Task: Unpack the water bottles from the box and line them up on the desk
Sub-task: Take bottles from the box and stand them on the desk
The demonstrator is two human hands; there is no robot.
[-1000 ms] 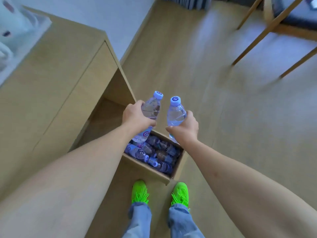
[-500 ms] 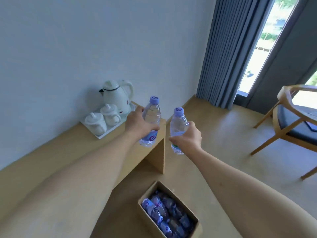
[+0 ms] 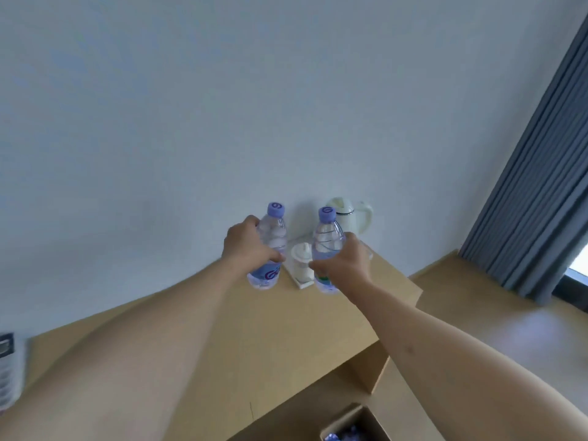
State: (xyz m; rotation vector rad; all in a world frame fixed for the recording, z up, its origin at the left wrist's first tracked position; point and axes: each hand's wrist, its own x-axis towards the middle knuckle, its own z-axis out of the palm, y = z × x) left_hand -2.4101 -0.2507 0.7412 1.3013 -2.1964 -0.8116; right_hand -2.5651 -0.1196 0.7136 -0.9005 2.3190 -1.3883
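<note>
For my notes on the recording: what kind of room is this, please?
Probably a hotel room: a white kettle with a lidded cup on a tray, a plain wooden desk against the wall, and long grey curtains.

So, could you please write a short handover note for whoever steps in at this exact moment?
Left hand grips one water bottle round its middle, upright. Right hand grips a second bottle, also upright.
Both bottles are over the desk, near the tray with a lidded cup and the kettle at the wall. I cannot tell whether their bases touch the desk yet.
Done: two bottles lifted out. No bottles stand lined up in view.
Left: set these two down in a row, then empty the box on the floor, which has more bottles.
</note>
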